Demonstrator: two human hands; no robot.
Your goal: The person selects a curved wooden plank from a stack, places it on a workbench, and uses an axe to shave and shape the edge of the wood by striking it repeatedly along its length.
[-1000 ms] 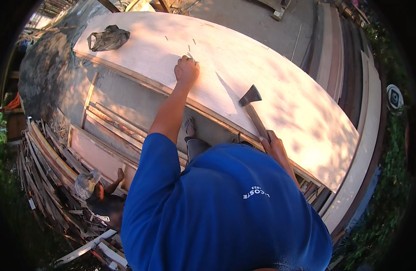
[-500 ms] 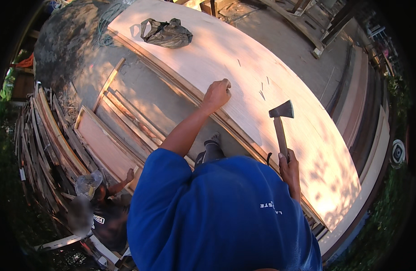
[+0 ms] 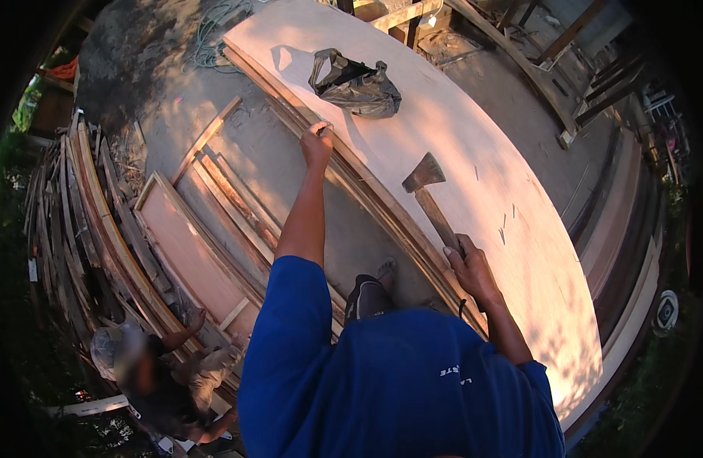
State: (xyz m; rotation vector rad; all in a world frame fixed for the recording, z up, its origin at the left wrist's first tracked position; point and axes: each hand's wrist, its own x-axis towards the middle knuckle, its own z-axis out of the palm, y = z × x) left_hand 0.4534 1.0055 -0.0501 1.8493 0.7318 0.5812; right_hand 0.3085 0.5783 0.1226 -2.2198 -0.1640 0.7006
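A hatchet (image 3: 437, 215) with a dark head and wooden handle is gripped in my right hand (image 3: 473, 269), its head raised over the plywood panel (image 3: 435, 114). My left hand (image 3: 318, 145) is at the panel's near edge, fingers pinched together on the edge strip. Whatever is between those fingertips is too small to make out. Several loose nails (image 3: 502, 233) lie on the panel, right of the hatchet. Beyond my left hand, a dark plastic bag (image 3: 360, 93) rests on the panel.
A co-worker (image 3: 164, 366) crouches at the lower left beside a framed panel (image 3: 187, 244). Long wood strips (image 3: 99, 214) are piled at the left. Boards (image 3: 615, 229) lie at the right, and a coiled green hose (image 3: 214, 38) sits at the far left.
My left hand has moved left along the panel to its near edge. The hatchet has shifted left and tilted. The co-worker's arm and body have moved.
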